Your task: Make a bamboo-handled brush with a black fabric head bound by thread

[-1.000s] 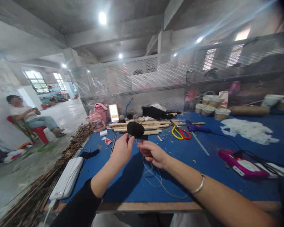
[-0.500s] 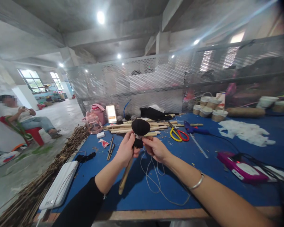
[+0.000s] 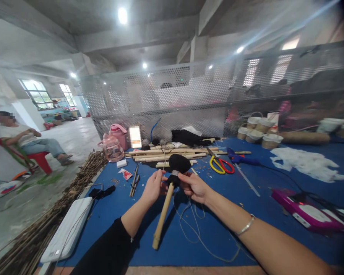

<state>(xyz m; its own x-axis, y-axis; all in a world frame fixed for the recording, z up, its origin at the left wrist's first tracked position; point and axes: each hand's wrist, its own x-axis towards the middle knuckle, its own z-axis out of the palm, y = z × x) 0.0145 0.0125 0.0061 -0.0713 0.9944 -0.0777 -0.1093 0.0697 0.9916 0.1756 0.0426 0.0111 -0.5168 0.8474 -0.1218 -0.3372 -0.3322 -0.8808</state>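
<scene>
A wooden stick (image 3: pixel 163 221) with a rounded black cloth head (image 3: pixel 179 163) is tilted in front of me, its lower end toward me. Grey string (image 3: pixel 175 173) is wound around the neck below the head. My right hand (image 3: pixel 196 187) is closed on the neck from the right, thumb and fingers pinching it. My left hand (image 3: pixel 154 187) is left of the neck, thumb and forefinger pinched together; a thin strand seems to rise from them. Loose string (image 3: pixel 199 236) trails in loops over the blue table (image 3: pixel 126 233) below my right hand.
Wooden sticks (image 3: pixel 143 156), scissors (image 3: pixel 222 166) and a glue gun (image 3: pixel 242 158) lie beyond my hands. A white power bank (image 3: pixel 67 231) is at left, a magenta device (image 3: pixel 304 214) at right. A seated person (image 3: pixel 31 139) is far left, near piled dry stalks (image 3: pixel 46 225).
My left hand has come off the stick and black head to the left. The stick has shifted right, showing more of its handle, and my right hand stays at the neck.
</scene>
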